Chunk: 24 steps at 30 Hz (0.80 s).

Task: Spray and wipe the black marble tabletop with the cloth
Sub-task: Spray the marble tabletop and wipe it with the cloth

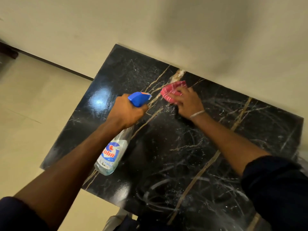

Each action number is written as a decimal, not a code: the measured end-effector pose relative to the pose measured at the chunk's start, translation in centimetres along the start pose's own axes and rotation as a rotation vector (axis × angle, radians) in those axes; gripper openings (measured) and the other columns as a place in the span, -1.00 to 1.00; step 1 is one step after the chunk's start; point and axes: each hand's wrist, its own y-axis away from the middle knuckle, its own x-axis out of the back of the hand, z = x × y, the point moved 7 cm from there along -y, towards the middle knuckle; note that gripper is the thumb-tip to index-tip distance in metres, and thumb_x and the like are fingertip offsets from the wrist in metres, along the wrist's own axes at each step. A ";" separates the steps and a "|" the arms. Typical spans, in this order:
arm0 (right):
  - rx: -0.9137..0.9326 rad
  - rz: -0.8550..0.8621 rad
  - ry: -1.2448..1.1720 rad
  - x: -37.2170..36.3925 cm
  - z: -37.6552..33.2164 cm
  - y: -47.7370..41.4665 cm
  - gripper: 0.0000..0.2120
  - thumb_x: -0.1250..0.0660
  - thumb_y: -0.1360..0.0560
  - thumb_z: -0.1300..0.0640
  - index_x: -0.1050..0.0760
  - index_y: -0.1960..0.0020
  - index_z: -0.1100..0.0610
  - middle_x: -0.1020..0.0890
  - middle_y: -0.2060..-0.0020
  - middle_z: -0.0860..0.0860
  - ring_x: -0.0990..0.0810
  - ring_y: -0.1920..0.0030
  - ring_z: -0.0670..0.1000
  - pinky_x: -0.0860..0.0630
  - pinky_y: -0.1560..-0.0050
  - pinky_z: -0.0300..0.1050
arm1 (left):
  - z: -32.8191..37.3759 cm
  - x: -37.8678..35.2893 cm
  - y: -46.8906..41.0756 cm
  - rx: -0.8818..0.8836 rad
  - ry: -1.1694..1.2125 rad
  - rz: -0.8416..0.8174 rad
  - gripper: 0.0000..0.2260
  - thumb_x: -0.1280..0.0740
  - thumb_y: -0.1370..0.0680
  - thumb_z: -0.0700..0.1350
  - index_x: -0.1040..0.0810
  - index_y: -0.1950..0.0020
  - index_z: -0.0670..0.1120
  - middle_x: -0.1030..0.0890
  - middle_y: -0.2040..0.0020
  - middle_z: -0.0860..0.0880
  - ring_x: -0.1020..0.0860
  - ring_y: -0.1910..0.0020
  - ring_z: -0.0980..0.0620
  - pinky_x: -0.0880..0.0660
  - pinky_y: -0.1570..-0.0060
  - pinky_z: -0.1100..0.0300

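Looking down from the head camera, we've got the black marble tabletop [250, 130] filling the middle of the view, gold and white veins running across it, its far edge against a cream wall [150, 22].

The left hand [128, 112] is clenched round the neck of the spray bottle [115, 157], which hangs tilted over the slab's left part. The blue trigger head [139, 98] points toward the wall. On the clear body there's a blue and white label [109, 153], and the red word "Colin" reads plainly. The small print below it is too fine to make out.

Over to the right hand [188, 104]: palm down, fingers laid over the red cloth [171, 92] with its pale stripes, pressing it onto the marble near the far edge, just below a pale patch in the veining. That hand is blurred, so I can't tell where the thumb sits. A light thread band [196, 113] circles the wrist.

Fine white specks and curved streaks show on the near half of the top. A bright glare spot [100, 99] sits near the left edge.

The tabletop's near and right corners are cut off by the frame, and dark sleeves [275, 189] cover its lower right. Cream floor tiles [33, 114] lie to the left.
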 end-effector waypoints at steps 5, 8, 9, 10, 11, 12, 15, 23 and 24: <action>0.415 -0.131 0.038 -2.1 -2.3 4.8 -0.50 -0.15 -0.41 0.08 -0.52 -0.31 -0.13 -0.52 -0.29 0.07 -0.46 -0.12 0.16 -0.44 -0.05 0.03 | 0.6 -0.6 -0.1 0.010 -0.011 -0.009 -0.85 -0.39 -0.47 -0.09 -0.52 0.10 -0.17 -0.51 0.34 -0.10 -0.49 0.39 0.03 -0.45 0.33 0.17; 0.090 0.003 0.061 0.2 3.0 0.1 -0.51 -0.23 -0.45 0.17 -0.48 -0.34 -0.14 -0.50 -0.31 0.09 -0.46 -0.14 0.24 -0.50 -0.09 0.17 | 0.0 -0.6 0.3 0.015 -0.051 0.004 -0.85 -0.38 -0.47 -0.08 -0.50 0.17 -0.14 -0.50 0.37 -0.08 -0.47 0.42 0.05 -0.41 0.37 0.20; -0.042 0.026 0.068 1.1 4.8 -1.6 -0.51 -0.28 -0.47 0.20 -0.46 -0.36 -0.14 -0.47 -0.34 0.09 -0.43 -0.21 0.26 -0.47 -0.17 0.24 | -0.3 -0.7 0.5 0.016 -0.048 -0.002 -0.85 -0.38 -0.47 -0.07 -0.50 0.16 -0.13 -0.51 0.37 -0.09 -0.49 0.41 0.03 -0.44 0.36 0.18; -0.133 0.028 0.073 1.8 6.1 -3.0 -0.51 -0.32 -0.49 0.21 -0.46 -0.37 -0.12 -0.44 -0.37 0.09 -0.38 -0.30 0.28 -0.42 -0.26 0.27 | -0.5 -0.8 0.8 0.012 -0.049 -0.011 -0.85 -0.38 -0.47 -0.06 -0.51 0.15 -0.13 -0.53 0.36 -0.10 -0.52 0.39 -0.01 -0.47 0.34 0.14; -0.180 0.014 0.064 2.4 6.7 -4.2 -0.52 -0.35 -0.49 0.21 -0.47 -0.37 -0.09 -0.41 -0.39 0.10 -0.31 -0.38 0.28 -0.37 -0.33 0.26 | -0.7 -0.8 1.0 0.006 -0.056 -0.016 -0.85 -0.38 -0.48 -0.06 -0.50 0.15 -0.13 -0.55 0.35 -0.12 -0.55 0.36 -0.04 -0.50 0.31 0.10; -0.205 -0.009 0.035 2.6 6.9 -4.9 -0.53 -0.37 -0.49 0.21 -0.48 -0.37 -0.06 -0.39 -0.40 0.12 -0.27 -0.42 0.28 -0.34 -0.38 0.24 | -0.9 -0.8 1.3 0.001 -0.062 -0.019 -0.86 -0.38 -0.48 -0.06 -0.50 0.15 -0.12 -0.56 0.35 -0.13 -0.56 0.35 -0.07 -0.53 0.29 0.07; -0.209 0.006 -0.057 2.1 4.8 -4.4 -0.56 -0.39 -0.47 0.22 -0.53 -0.31 -0.04 -0.42 -0.34 0.14 -0.36 -0.34 0.25 -0.42 -0.32 0.19 | -1.5 -0.8 1.9 0.012 -0.053 -0.018 -0.86 -0.39 -0.47 -0.06 -0.50 0.15 -0.10 -0.59 0.33 -0.16 -0.60 0.32 -0.13 -0.58 0.22 -0.03; 0.401 -0.072 -0.045 -2.6 -5.6 5.4 -0.50 -0.34 -0.34 0.26 -0.60 -0.21 -0.12 -0.57 -0.18 0.04 -0.48 -0.03 0.13 -0.44 0.06 -0.05 | -0.6 -1.0 2.3 0.001 -0.068 -0.017 -0.83 -0.38 -0.46 -0.06 -0.52 0.13 -0.15 -0.57 0.31 -0.16 -0.53 0.36 -0.03 -0.48 0.31 0.11; 0.414 -0.081 -0.018 -2.3 -4.8 4.6 -0.51 -0.35 -0.36 0.25 -0.58 -0.23 -0.12 -0.56 -0.21 0.05 -0.49 -0.05 0.13 -0.46 0.03 -0.02 | -0.6 -1.0 2.4 -0.007 -0.072 -0.027 -0.83 -0.38 -0.46 -0.06 -0.51 0.12 -0.15 -0.56 0.31 -0.14 -0.53 0.35 -0.03 -0.48 0.30 0.11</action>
